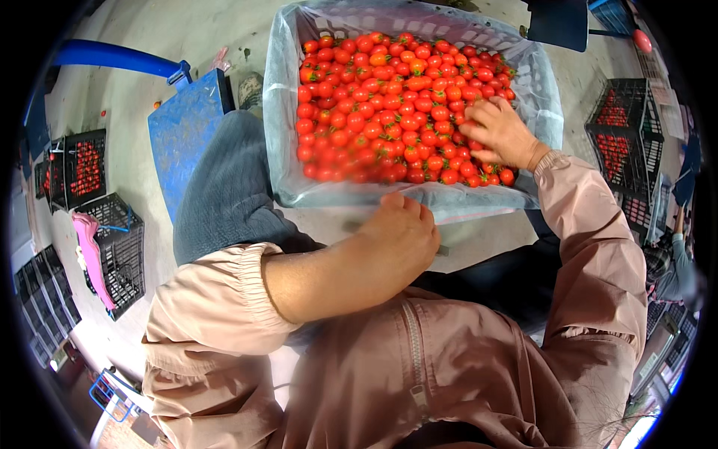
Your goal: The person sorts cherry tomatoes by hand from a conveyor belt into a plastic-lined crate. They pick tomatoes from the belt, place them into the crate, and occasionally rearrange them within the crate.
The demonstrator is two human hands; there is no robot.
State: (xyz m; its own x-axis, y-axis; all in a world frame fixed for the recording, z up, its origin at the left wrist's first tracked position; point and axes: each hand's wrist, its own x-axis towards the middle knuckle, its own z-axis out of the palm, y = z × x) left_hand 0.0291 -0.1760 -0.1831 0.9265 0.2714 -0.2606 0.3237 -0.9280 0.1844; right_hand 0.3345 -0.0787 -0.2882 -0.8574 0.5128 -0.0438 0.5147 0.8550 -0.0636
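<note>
In front of me is a crate (359,197) lined with thin, pale translucent sheeting, holding a thick layer of small red tomatoes (387,104). Many carry green calyxes, and a few are more orange. My right hand (502,132) rests over the tomatoes at the right side, thumb and fingers bent around some of them; whether it grips one is unclear. My left hand (406,233) is just outside the crate's near edge, back upward and fingers curled. Its palm is hidden, so anything inside it cannot be seen. Tomatoes at the front left look blurred.
A blue platform (188,134) with a blue bar (120,58) stands left of the crate. Black crates of tomatoes sit at left (87,168) and right (611,134). Pink cloth (92,255) hangs on another black crate (120,261). A person (676,269) is at far right.
</note>
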